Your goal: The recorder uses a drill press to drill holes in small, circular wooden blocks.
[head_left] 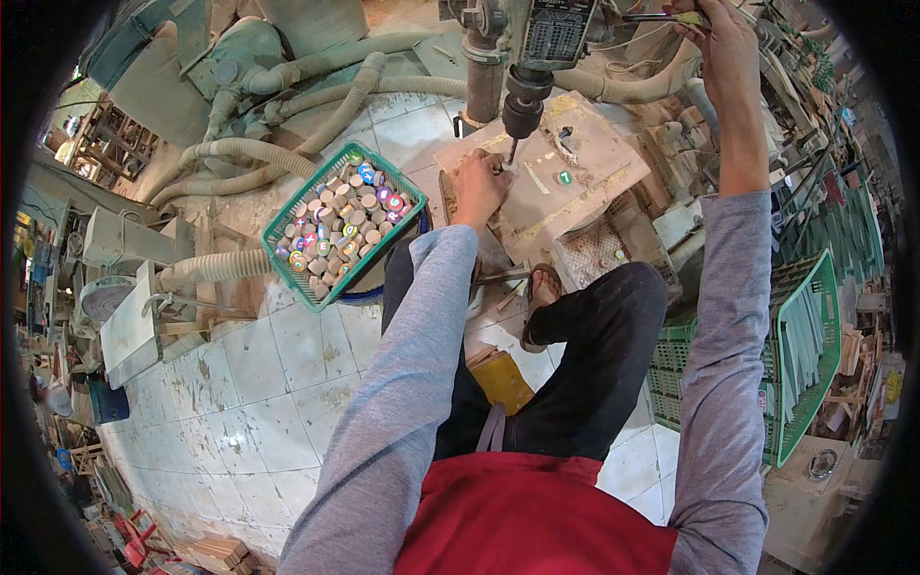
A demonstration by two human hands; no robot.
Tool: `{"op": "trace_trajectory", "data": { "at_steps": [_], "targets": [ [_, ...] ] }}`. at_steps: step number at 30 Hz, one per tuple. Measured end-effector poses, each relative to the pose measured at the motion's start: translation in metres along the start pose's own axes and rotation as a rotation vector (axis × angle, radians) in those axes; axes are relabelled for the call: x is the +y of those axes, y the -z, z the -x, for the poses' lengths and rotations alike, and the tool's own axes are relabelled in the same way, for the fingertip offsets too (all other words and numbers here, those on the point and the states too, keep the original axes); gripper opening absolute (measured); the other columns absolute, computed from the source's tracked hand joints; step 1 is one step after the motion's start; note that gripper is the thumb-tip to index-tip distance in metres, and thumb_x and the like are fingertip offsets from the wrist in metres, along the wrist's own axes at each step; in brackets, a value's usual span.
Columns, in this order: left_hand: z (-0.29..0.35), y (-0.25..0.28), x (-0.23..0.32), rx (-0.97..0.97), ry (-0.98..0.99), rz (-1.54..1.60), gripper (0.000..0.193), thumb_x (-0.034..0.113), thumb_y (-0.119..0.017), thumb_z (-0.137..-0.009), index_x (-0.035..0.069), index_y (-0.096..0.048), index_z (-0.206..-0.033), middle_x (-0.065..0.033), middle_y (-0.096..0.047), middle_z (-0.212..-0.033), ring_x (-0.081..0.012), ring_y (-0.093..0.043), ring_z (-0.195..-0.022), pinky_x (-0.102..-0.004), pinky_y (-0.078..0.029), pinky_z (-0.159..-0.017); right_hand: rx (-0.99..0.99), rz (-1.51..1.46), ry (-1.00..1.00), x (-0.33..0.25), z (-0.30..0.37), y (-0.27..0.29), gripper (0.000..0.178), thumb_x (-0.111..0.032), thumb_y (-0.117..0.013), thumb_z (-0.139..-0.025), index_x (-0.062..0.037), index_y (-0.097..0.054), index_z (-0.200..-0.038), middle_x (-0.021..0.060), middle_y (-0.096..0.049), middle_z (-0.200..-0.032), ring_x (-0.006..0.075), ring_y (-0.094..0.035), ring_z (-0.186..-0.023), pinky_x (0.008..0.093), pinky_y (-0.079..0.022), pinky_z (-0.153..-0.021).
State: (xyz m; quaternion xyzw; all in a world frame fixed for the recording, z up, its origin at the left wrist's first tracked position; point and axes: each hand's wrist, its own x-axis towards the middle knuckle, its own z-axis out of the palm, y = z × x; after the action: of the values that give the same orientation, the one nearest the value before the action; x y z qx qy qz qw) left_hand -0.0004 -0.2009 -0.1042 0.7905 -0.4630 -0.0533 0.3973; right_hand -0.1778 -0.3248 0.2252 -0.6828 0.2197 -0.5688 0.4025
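Note:
A drill press (525, 101) stands in front of me, its bit pointing down at a wooden work board (585, 163). My left hand (479, 189) rests at the board's left side, fingers pinched together right beside the bit. Whatever small piece they hold is hidden by the fingers. Raised at the upper right, my right hand (726, 48) is closed around the end of the drill press lever (661, 17). A small green-topped disc (564, 177) lies on the board, right of the bit. To the left, a green basket (319, 305) holds many round wooden pieces, some with coloured tops.
Ribbed dust hoses (335, 105) run across the floor behind the basket. At the right stands a green crate (832, 335) with pale strips inside. Wood offcuts (676, 139) are piled right of the board. A sanding disc machine (105, 299) sits at the left.

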Motion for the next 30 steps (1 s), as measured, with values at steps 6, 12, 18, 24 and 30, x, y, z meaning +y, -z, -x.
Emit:
{"op": "trace_trajectory", "data": {
  "at_steps": [6,12,18,24,30],
  "targets": [
    [0.0,-0.001,-0.001,0.029,-0.013,0.018,0.035,0.028,-0.077,-0.073,0.013,-0.074,-0.105,-0.0071,-0.065,-0.102,-0.0273,-0.06,-0.102,-0.0455,-0.035,-0.089,0.015,-0.052,0.027,0.009,0.01,0.004,0.025,-0.02,-0.05,-0.1,-0.0016,-0.064,-0.107,0.0024,-0.063,-0.079,0.0099,-0.06,-0.07,0.0211,-0.047,-0.06],
    [0.0,-0.001,0.0,0.009,0.006,0.015,0.035,0.026,-0.076,-0.074,0.012,-0.073,-0.106,-0.0079,-0.065,-0.103,-0.0276,-0.06,-0.104,-0.0447,-0.034,-0.09,0.044,-0.076,0.082,0.027,0.016,0.009,0.026,-0.023,-0.049,-0.101,-0.002,-0.062,-0.109,0.0023,-0.062,-0.08,0.0093,-0.058,-0.068,0.0216,-0.046,-0.06],
    [0.001,0.0,0.0,0.02,-0.012,0.011,0.035,0.025,-0.075,-0.073,0.011,-0.073,-0.105,-0.0091,-0.064,-0.106,-0.0289,-0.059,-0.105,-0.0462,-0.035,-0.09,-0.027,-0.228,0.19,0.06,0.028,0.021,0.027,-0.02,-0.049,-0.102,0.0022,-0.059,-0.113,0.0098,-0.068,-0.098,0.0202,-0.067,-0.098,0.0285,-0.054,-0.079],
    [-0.001,-0.002,-0.001,0.007,0.002,-0.004,0.035,0.025,-0.075,-0.073,0.01,-0.073,-0.104,-0.0096,-0.063,-0.107,-0.0297,-0.058,-0.106,-0.0466,-0.036,-0.091,0.016,-0.281,0.218,0.076,0.05,0.022,0.025,-0.017,-0.047,-0.102,0.0022,-0.058,-0.115,0.011,-0.069,-0.099,0.0203,-0.066,-0.098,0.03,-0.054,-0.08],
    [-0.002,-0.004,-0.002,0.026,-0.007,-0.015,0.033,0.026,-0.075,-0.074,0.01,-0.074,-0.103,-0.0103,-0.063,-0.105,-0.03,-0.058,-0.107,-0.0466,-0.036,-0.091,0.035,-0.323,0.246,0.08,0.066,0.017,0.023,-0.014,-0.045,-0.103,0.0017,-0.059,-0.113,0.0115,-0.069,-0.1,0.0201,-0.066,-0.1,0.0295,-0.052,-0.081]
  ]
}}
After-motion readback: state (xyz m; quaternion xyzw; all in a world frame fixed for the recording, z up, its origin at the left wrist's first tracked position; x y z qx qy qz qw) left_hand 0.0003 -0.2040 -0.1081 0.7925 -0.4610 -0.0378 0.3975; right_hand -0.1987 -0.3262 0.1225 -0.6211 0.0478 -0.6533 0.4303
